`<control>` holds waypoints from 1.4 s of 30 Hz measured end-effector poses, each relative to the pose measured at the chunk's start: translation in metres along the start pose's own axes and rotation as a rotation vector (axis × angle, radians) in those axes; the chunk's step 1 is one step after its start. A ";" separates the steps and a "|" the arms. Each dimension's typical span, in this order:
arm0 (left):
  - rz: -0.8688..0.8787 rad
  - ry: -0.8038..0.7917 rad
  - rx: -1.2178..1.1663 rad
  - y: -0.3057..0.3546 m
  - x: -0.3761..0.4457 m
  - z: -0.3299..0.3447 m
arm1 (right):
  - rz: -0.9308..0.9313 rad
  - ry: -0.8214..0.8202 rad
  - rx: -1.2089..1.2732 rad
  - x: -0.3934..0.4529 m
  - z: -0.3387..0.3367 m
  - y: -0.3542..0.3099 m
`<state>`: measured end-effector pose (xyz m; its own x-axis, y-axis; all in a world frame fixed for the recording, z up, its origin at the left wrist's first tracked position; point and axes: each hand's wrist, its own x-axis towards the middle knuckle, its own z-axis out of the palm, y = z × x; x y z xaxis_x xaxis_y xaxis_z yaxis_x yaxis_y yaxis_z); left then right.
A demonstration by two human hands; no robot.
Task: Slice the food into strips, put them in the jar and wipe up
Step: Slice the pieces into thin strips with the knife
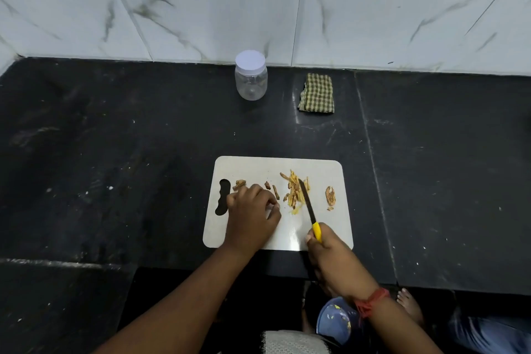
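Note:
A white cutting board (327, 227) lies on the black counter. A heap of yellow-brown strips (293, 189) sits on it, with brown peel bits (239, 183) near the handle hole and a peel curl (330, 195) at the right. My right hand (327, 253) grips the yellow handle of a knife (307, 201); the blade tip lies against the strips. My left hand (253, 215) rests on the board left of the heap, fingers curled; whether it holds a piece cannot be told. A clear jar (251, 79) with a white lid stands by the wall.
A folded green checked cloth (317, 93) lies right of the jar near the marble wall (258, 3). The counter's front edge (258, 270) runs just below the board. Below it are a blue bowl-like thing (334, 322) and a bare foot (408, 304).

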<state>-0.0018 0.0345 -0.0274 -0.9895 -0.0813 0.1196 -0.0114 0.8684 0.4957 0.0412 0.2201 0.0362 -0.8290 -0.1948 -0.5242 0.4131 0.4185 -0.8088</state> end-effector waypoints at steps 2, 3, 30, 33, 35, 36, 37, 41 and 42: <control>0.071 0.007 0.011 0.014 0.004 0.002 | 0.023 0.039 0.131 0.000 -0.007 -0.007; 0.114 0.007 0.026 0.022 0.007 0.003 | 0.018 0.062 0.162 0.000 -0.012 -0.011; 0.020 0.065 0.133 0.034 0.027 0.008 | -0.039 0.092 0.210 0.005 -0.049 -0.011; -0.057 0.089 0.151 0.011 0.022 -0.002 | -0.039 0.046 0.192 0.009 -0.038 -0.016; -0.107 0.071 0.147 0.000 0.020 -0.005 | -0.044 0.021 0.161 0.011 -0.031 -0.020; -0.126 0.064 0.139 -0.005 0.018 -0.005 | -0.047 0.008 0.152 0.012 -0.028 -0.022; -0.136 0.062 0.132 -0.008 0.018 -0.006 | -0.048 -0.005 0.154 0.012 -0.025 -0.024; -0.058 0.051 0.151 -0.011 0.018 -0.009 | -0.052 -0.020 0.144 0.014 -0.018 -0.030; -0.025 0.041 0.162 -0.010 0.018 -0.010 | -0.054 -0.019 0.140 0.014 -0.016 -0.030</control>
<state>-0.0186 0.0199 -0.0218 -0.9819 -0.1211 0.1456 -0.0625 0.9331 0.3542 0.0107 0.2192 0.0578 -0.8445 -0.2311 -0.4831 0.4180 0.2795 -0.8644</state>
